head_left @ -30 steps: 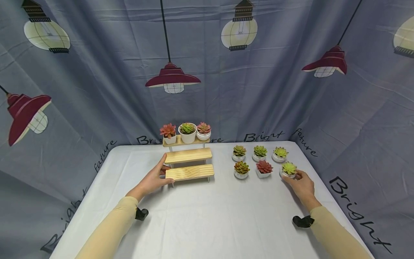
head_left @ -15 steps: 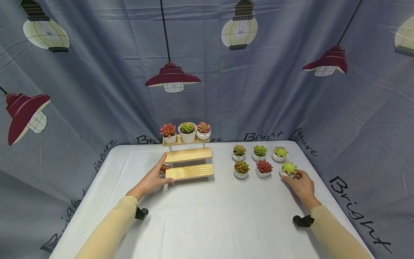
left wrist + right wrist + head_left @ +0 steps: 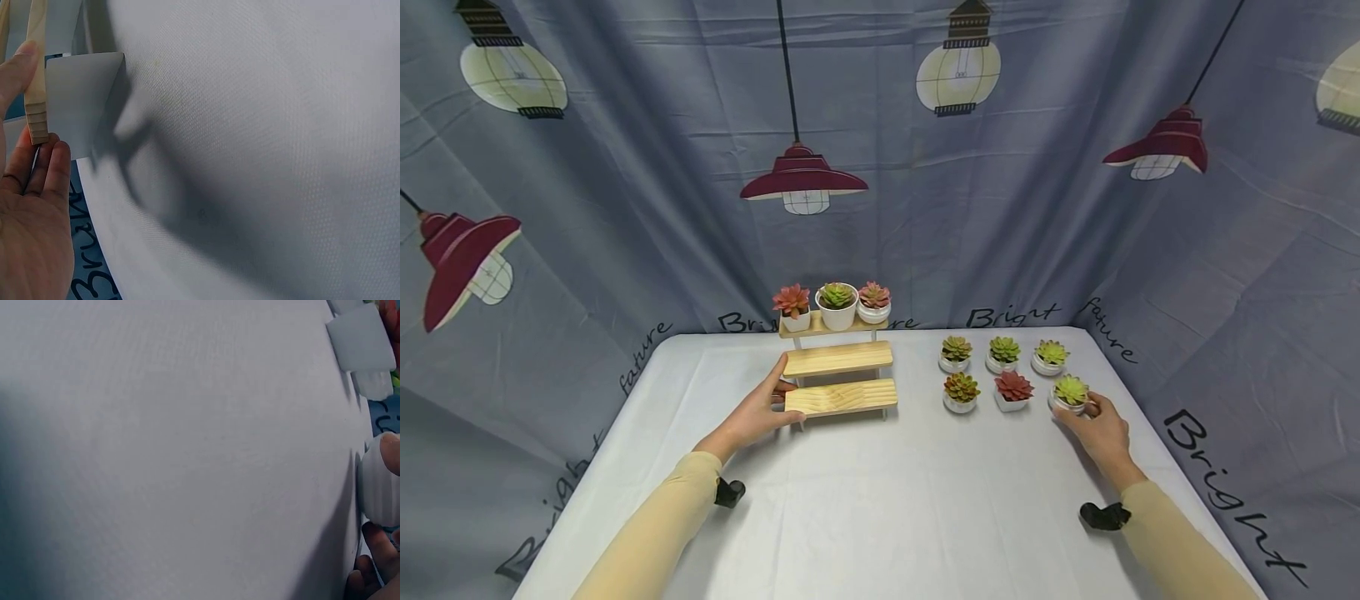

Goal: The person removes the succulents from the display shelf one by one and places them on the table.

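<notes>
My left hand (image 3: 751,421) grips the left end of the lowest board of a three-tier wooden plant stand (image 3: 842,397). In the left wrist view the thumb lies on the wooden board (image 3: 37,81), and several fingertips touch its end. My right hand (image 3: 1103,431) pinches the white pot of a light-green potted succulent (image 3: 1071,389), which stands on the table at the front right of a group. The right wrist view shows that white pot (image 3: 380,487) between thumb and fingers, partly cut off by the frame edge.
The stand's top board bears a red succulent (image 3: 792,302), a green one (image 3: 837,307) and a pink one (image 3: 873,302). Several others, including a dark-red succulent (image 3: 1013,389), stand on the white-covered table (image 3: 910,508). A grey curtain (image 3: 880,250) hangs behind.
The head view has shifted very slightly. Both hands, the stand and the succulents otherwise stay in place.
</notes>
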A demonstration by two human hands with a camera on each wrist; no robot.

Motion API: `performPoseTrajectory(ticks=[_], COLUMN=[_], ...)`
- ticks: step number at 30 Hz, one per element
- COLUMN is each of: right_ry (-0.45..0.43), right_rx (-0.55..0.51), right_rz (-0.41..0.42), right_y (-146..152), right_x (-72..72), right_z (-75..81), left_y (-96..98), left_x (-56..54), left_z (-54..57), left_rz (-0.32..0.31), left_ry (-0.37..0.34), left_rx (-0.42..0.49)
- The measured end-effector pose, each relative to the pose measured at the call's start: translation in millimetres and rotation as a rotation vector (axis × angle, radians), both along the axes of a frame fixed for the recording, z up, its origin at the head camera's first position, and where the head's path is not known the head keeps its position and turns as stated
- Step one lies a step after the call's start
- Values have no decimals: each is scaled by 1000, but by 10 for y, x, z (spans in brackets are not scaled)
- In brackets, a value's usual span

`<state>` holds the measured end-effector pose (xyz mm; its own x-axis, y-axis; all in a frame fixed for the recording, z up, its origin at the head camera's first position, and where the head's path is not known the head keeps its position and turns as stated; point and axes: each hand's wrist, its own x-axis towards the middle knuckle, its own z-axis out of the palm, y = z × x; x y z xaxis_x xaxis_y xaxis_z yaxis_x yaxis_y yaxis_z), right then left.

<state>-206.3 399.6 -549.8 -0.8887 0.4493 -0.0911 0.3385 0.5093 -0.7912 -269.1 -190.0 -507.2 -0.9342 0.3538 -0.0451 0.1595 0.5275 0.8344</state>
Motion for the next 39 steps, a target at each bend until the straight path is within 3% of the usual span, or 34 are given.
performPoseTrajectory(ticks=[11,21,31,39], right_ry=[45,114,219,297], right_rx=[3,-16,5,2], right_rz=[7,-3,-43,8], right_y=[-14,-13,-65,-269], right_x=[147,192,136,62], right_z=[90,238,424,666], left_y=[-4,-12,-9,15], left_x=[-6,-33,-24,9], left_z=[2,-9,-22,18], left_rz=[-9,-5,1,-2], left_ry=[10,6,20,38], left_rx=[6,-15,-16,-26])
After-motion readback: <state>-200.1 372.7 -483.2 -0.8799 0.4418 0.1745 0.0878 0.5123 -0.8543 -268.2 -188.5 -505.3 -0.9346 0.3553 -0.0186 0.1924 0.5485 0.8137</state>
